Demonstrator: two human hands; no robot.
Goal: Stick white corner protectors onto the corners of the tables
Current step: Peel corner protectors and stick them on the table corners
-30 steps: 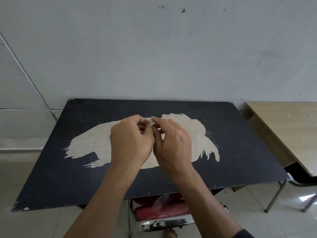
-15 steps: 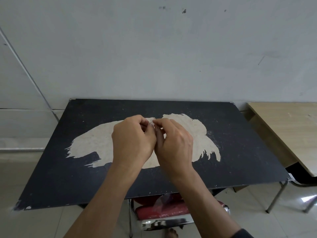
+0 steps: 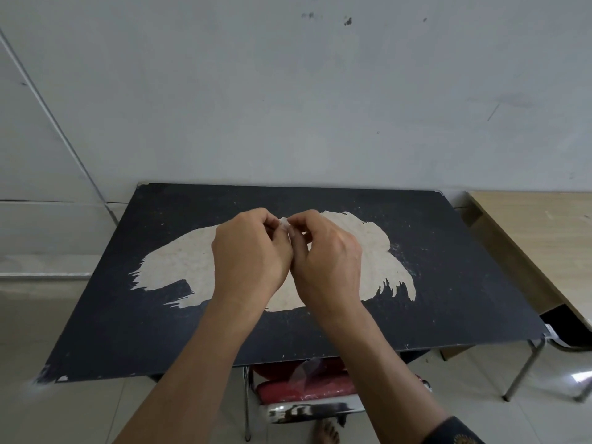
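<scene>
Left hand (image 3: 253, 251) and right hand (image 3: 325, 256), frame centre above black table (image 3: 448, 283): fingertips together pinching one small white protector (image 3: 283, 222).

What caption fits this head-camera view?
Both hands, left hand and right hand, pinch a small white corner protector above a worn black table.
</scene>
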